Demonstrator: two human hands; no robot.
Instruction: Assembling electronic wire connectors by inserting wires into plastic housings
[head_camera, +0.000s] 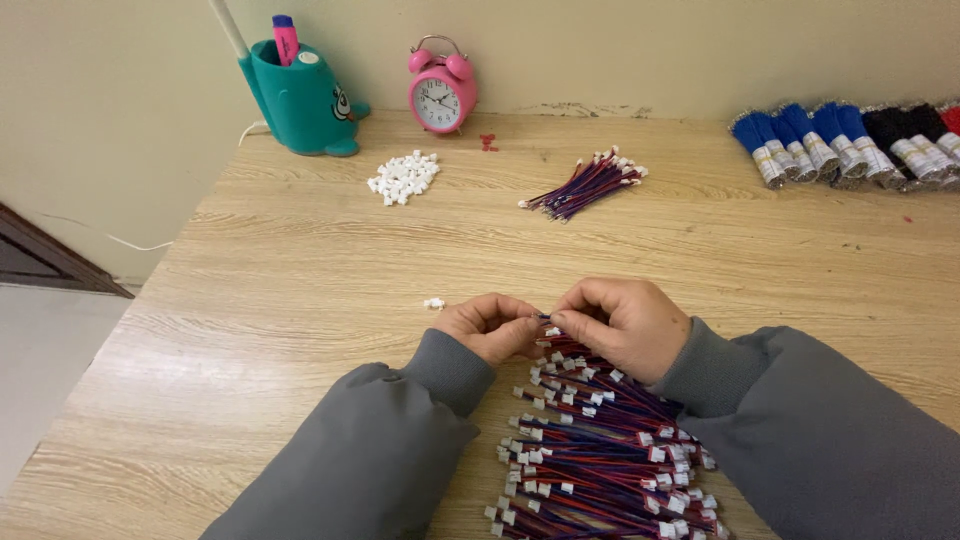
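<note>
- Pinching one wire end (543, 318) between my left hand (487, 325) and right hand (622, 322), fingers pressed together.
- Wire pile (600, 450) lies just below my right hand, running toward me.

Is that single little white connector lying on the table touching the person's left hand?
Apart. The head view shows the small white connector lying alone, with a strip of bare wooden table between it and the left hand.

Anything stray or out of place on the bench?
Minor only. One white connector lies alone left of the left hand, apart from the connector pile. A small red bit sits loose near the pink alarm clock. No visible spill or damage.
</note>
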